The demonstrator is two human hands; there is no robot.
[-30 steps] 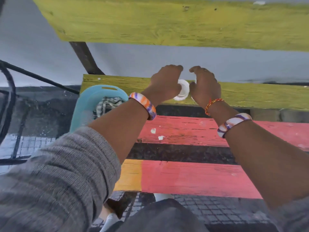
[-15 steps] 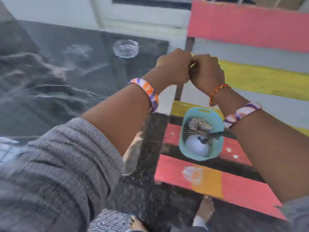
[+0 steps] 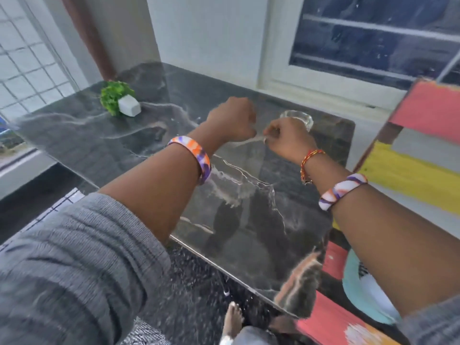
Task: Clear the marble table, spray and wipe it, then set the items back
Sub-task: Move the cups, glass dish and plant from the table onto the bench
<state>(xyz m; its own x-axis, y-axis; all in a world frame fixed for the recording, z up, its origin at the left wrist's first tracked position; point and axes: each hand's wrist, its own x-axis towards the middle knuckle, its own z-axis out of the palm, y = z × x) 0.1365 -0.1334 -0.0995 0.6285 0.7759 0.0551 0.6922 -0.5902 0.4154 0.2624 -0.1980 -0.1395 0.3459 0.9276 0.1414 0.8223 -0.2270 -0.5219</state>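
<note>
Both my hands hover as fists over the dark marble table (image 3: 104, 143). My left hand (image 3: 232, 120) and my right hand (image 3: 288, 139) are a short gap apart, and a thin pale strip (image 3: 251, 140) seems stretched between them; it is blurred. Just beyond my right hand a clear glass ashtray (image 3: 302, 118) stands on the marble. Near the table's far left corner sits a small green plant in a white pot (image 3: 129, 107).
A bench of pink, yellow and grey planks (image 3: 418, 170) stands right of the table, with a teal basket (image 3: 356, 292) on its seat behind my right forearm. A white wall and dark window (image 3: 373, 41) lie beyond. My bare foot (image 3: 232, 317) is on the speckled floor.
The view has swung from the bench and basket to the marble table. My hands, pressed together half a second ago, have drawn slightly apart with the pale strip between them.
</note>
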